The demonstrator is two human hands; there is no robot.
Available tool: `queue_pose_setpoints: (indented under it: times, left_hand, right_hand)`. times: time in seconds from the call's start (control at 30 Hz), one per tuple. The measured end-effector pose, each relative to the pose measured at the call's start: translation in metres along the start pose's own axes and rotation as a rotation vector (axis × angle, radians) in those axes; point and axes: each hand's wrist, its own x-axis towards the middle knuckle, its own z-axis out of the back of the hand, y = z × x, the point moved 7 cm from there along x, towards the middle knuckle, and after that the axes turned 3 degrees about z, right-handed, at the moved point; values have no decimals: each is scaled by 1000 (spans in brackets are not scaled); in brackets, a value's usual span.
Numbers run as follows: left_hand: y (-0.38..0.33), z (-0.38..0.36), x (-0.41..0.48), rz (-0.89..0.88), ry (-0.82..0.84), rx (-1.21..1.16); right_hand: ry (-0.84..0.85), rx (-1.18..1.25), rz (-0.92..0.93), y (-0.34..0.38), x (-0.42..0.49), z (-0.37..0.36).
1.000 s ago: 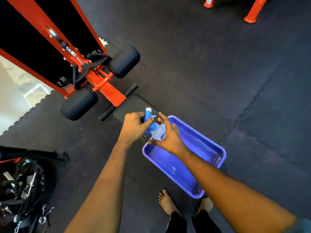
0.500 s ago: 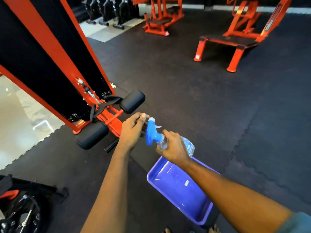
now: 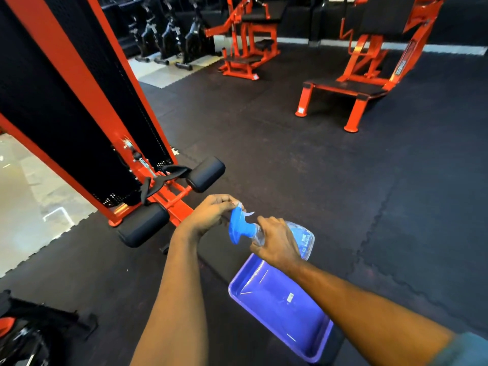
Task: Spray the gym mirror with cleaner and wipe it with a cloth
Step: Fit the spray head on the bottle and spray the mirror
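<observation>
A clear spray bottle point(image 3: 303, 239) with a blue trigger head point(image 3: 239, 227) is held above a purple plastic tray point(image 3: 274, 305). My right hand point(image 3: 277, 243) grips the bottle around its neck. My left hand point(image 3: 211, 215) pinches the nozzle tip of the trigger head with its fingertips. The tray looks empty apart from a small label. No cloth and no mirror are in view.
An orange and black cable machine point(image 3: 87, 114) with two black roller pads point(image 3: 204, 174) stands close on the left. Orange benches point(image 3: 348, 88) and machines stand at the back on the black rubber floor. Black straps and gear point(image 3: 23, 336) lie at the lower left.
The bottle has been lifted out of the tray and raised. My view has tilted up from the floor to the room. My left fingers stay at the nozzle.
</observation>
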Motion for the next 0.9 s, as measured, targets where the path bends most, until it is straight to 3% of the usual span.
queue_pose_setpoints:
  times: [0.43, 0.6, 0.9]
  left_hand:
    - [9, -4, -8, 14, 19, -100]
    - [7, -1, -12, 13, -15, -28]
    - [1, 11, -15, -91, -399, 288]
  right_hand:
    - [-16, -56, -34, 0, -10, -7]
    - [-47, -111, -11, 5, -11, -7]
    - [14, -164, -97, 9, -11, -11]
